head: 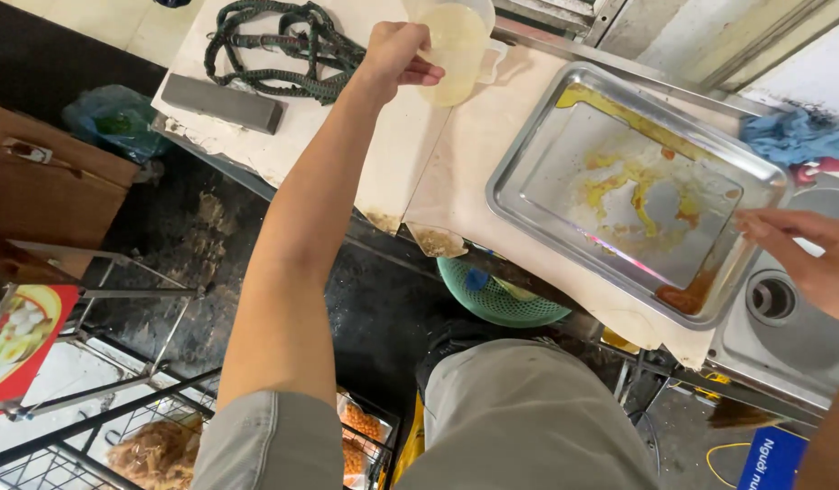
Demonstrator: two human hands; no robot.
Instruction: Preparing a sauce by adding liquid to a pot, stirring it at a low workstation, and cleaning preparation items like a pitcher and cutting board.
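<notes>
Head view: left hand (394,56) clamped on plastic jug (457,50) at worktop's (410,154) far edge; right hand (805,259), fingers apart, steadies greasy metal tray (564,195) near sink (782,318). Keep tray tilted toward sink, pour slow.

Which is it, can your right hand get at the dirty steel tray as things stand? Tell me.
Probably yes: the right hand is open at the near right rim of the steel tray, with nothing between them. The left hand is busy holding a plastic jug.
</notes>
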